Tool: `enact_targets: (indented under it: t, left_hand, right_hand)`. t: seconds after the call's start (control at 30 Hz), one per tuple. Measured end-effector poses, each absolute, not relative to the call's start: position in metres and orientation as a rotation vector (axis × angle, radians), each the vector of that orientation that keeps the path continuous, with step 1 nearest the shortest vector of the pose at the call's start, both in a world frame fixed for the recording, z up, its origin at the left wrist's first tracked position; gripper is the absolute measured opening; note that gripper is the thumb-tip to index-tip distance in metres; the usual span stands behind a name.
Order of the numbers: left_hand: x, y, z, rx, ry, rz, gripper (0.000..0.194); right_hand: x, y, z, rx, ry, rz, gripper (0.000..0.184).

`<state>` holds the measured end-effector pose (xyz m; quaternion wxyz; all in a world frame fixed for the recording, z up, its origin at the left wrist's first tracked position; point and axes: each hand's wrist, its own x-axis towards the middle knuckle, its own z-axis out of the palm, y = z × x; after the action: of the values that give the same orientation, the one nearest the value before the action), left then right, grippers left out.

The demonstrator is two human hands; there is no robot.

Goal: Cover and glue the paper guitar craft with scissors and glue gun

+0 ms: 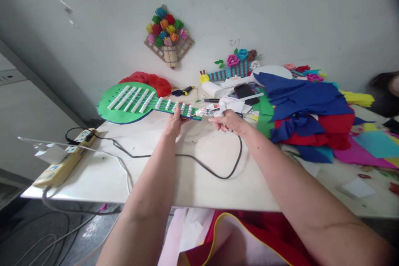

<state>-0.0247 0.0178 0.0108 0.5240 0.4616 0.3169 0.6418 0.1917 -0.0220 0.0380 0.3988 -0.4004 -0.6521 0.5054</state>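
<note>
A green paper-craft stringed instrument (127, 106) with white strips across its round body and short white pieces along its neck is held above the table. My left hand (177, 121) is closed around the neck, thumb on top. In my right hand (229, 121) is a white hot glue gun (208, 111), its front part spattered with colour. The nozzle points left at the end of the neck; whether it touches cannot be made out. A white glue stick (245, 97) runs out of its back. The glue gun's black cord (199, 162) loops over the table.
A yellow power strip (67, 158) with plugs sits at the table's left edge. Pliers (183, 91) and red fabric (149, 83) lie at the back. A phone (247, 92) and heaped coloured paper (305, 99) occupy the right. Paper flowers (165, 29) hang on the wall.
</note>
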Motion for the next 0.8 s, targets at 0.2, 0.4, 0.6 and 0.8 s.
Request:
enact_targets:
  t: [0.2, 0.4, 0.6, 0.8]
  left_hand:
    - [-0.0243, 0.0174, 0.0116, 1.110, 0.775, 1.539, 0.040]
    - [-0.0239, 0.0167, 0.0116, 1.134, 0.780, 1.532, 0.041]
    - [-0.0252, 0.0179, 0.0106, 1.143, 0.782, 1.529, 0.044]
    - [-0.0271, 0.0211, 0.0073, 1.150, 0.770, 1.529, 0.044]
  right_hand:
    - [0.1927, -0.0246, 0.0429, -1.055, -1.689, 1.242, 0.027]
    - [0.1929, -0.0261, 0.0467, -1.090, -1.703, 1.197, 0.024]
    - [0.1969, -0.0255, 0.0470, -1.051, -1.697, 1.187, 0.025]
    - [0.1971, -0.0260, 0.0470, -0.995, -1.689, 1.223, 0.029]
